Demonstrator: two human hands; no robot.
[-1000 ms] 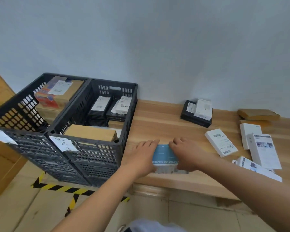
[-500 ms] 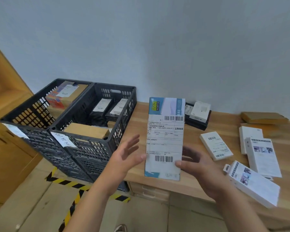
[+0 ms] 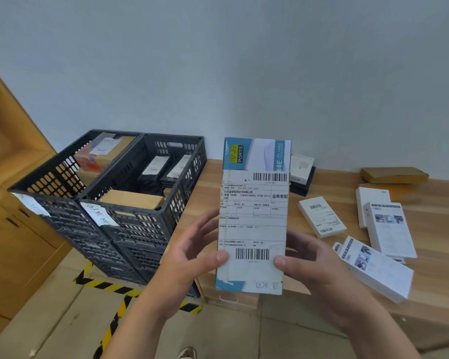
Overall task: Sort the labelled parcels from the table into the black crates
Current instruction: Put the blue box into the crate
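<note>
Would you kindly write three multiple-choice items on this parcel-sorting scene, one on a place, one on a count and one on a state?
1. Where are the black crates?
A. left of the wooden table
B. on the table
C. right of the table

2. How many black crates are there?
A. one
B. two
C. four

3. How is the blue and white parcel held?
A. flat on the table
B. by the left hand and right hand, upright
C. inside a crate

Answers:
1 A, they sit on the floor off the table's left end.
2 B, two stand side by side.
3 B, a thumb presses each lower edge, label facing the camera.
</note>
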